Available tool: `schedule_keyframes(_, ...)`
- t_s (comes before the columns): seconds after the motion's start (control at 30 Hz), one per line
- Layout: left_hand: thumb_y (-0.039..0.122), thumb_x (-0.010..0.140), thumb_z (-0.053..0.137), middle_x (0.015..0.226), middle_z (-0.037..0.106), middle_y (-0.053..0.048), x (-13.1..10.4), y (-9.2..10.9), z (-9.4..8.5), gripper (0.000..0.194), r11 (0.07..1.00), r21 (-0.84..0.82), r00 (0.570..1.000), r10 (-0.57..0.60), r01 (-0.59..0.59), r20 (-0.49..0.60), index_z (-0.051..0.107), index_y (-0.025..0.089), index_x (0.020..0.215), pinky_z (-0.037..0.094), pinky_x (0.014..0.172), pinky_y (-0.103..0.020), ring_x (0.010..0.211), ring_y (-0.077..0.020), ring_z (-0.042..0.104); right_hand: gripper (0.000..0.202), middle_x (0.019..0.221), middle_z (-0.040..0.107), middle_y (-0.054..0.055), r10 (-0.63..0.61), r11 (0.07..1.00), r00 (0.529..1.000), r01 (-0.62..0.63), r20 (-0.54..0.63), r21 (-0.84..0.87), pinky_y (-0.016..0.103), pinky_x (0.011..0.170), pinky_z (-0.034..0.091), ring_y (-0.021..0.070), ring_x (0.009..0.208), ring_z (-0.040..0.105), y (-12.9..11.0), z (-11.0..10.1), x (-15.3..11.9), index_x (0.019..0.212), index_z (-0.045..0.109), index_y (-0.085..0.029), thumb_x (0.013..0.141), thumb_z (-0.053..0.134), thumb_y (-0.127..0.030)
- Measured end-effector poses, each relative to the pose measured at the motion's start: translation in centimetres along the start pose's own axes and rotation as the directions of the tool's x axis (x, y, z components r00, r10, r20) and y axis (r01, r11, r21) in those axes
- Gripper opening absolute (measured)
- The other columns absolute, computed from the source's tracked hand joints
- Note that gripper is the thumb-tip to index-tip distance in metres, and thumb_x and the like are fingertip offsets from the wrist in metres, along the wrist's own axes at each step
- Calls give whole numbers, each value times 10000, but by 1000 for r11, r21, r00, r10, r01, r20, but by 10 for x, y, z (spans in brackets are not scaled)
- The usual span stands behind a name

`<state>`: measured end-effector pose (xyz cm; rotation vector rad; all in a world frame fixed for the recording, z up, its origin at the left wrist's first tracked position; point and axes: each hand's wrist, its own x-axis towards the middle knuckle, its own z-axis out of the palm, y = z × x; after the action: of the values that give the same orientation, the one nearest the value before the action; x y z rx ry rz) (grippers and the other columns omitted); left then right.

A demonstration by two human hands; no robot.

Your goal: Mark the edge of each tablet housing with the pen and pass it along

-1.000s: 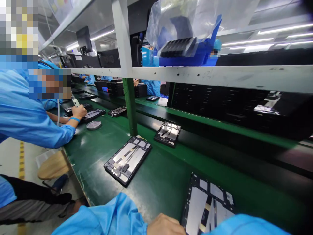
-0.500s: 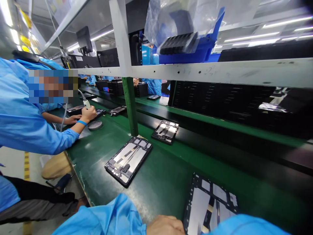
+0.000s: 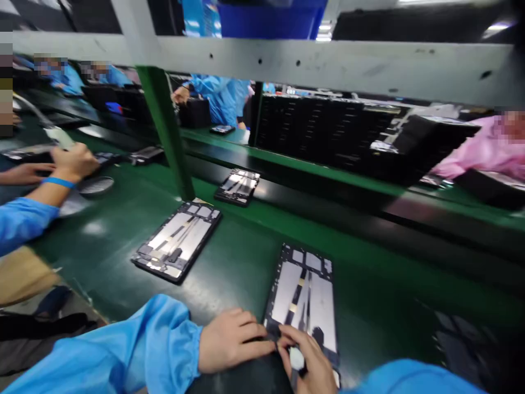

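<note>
An opened tablet-like device point(image 3: 324, 290) lies on the green bench in front of me, its silver inside facing up. My left hand point(image 3: 235, 338) reaches in from the left, fingers together and stretched out, their tips at the device's lower left corner. Over the device's lower edge, my right hand point(image 3: 309, 361) is closed round a white-tipped tool point(image 3: 297, 358); the rest of the tool is partly hidden. The fingertips of both hands nearly meet at a small dark part by that corner. A second opened device point(image 3: 178, 241) lies to the left.
A third device point(image 3: 238, 186) lies farther back, near a green post point(image 3: 170, 137). At the left, another person's hand point(image 3: 71, 164) holds a white tool above the bench, beside a round dish point(image 3: 96, 186). A metal rail point(image 3: 328, 65) crosses above.
The view has swung right and down. My left hand shows more fully, its fingertips now at the device's lower left corner. My right hand and its tool have come into sight.
</note>
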<state>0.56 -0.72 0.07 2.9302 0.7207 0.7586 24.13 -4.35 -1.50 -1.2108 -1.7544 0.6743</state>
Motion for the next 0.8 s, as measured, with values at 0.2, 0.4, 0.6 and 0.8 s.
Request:
schedule_keyframes(0.2,120,1057,560,1172,710,-40,1,-11,-1,250,998,-49,999,44,-43,16,625,216,1279,413,790,-323,965,-192,582,349,876,788,23,16,998,999,-15,27,-55,332,767,631,243,823,770,-7,-3,6,1175,706,-276,894,611,-93)
schedule_keyframes(0.4,98,1061,502,1177,702,-46,-3,-12,7,309,997,-21,997,72,-71,17,594,218,1330,380,792,-336,913,-204,566,347,906,794,22,35,999,999,-35,13,-39,312,830,602,227,901,752,-15,-3,7,1207,712,-268,917,619,-100)
schedule_keyframes(0.6,47,1038,512,1161,701,-47,6,-3,1,311,1000,4,998,-21,21,61,608,209,1285,415,803,-323,906,-195,599,255,773,762,7,172,980,985,-173,12,100,297,758,627,184,692,735,-30,-26,-6,1242,741,-286,1074,552,-319)
schedule_keyframes(0.8,62,1031,532,1171,682,-55,5,-3,4,316,998,-44,995,-44,47,86,628,219,1289,446,833,-306,936,-195,616,348,1016,739,78,325,916,942,-335,80,221,269,589,625,164,673,698,-32,-28,-24,1344,707,-275,1069,539,-406)
